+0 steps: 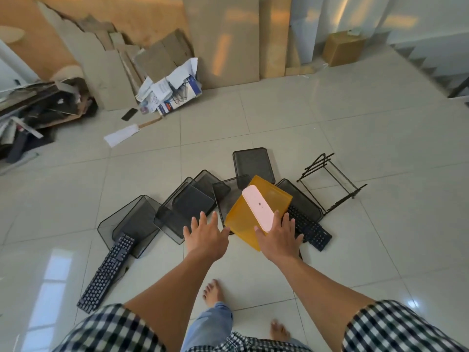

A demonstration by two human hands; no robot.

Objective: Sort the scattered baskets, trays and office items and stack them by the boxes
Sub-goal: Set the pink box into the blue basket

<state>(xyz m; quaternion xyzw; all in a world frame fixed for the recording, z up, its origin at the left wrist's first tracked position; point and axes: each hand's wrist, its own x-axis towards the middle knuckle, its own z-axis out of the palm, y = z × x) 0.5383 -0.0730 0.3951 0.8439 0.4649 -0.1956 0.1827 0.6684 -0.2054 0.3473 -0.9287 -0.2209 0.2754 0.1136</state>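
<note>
Reaching toward the pile on the floor (pixel 380 148), the left hand (pixel 206 236) and right hand (pixel 279 238) both show straight, spread fingers that hold nothing. The right hand's fingers (pixel 276 218) lie just beside the near end of a pink piece (pixel 258 208); whether they touch it cannot be told. That piece rests on an orange bin (pixel 242 226), which lies tilted among the black things, between the two hands and well apart from the boxes (pixel 162 59) by the far wall.

The bin looks like thin, light plastic, stiff enough to lift but smooth and likely slippery. Its rim or two opposite walls seem the safest hold. The loose pink piece would probably slide off unless taken first or pinned down. The mesh trays (pixel 253 165) look light and rigid, should nest, and are best held by their wire rims.

Counted: one orange bin, one pink piece, two keyboards (pixel 106 273), one wire rack (pixel 330 184), and about six mesh trays, though overlap makes that number uncertain
</note>
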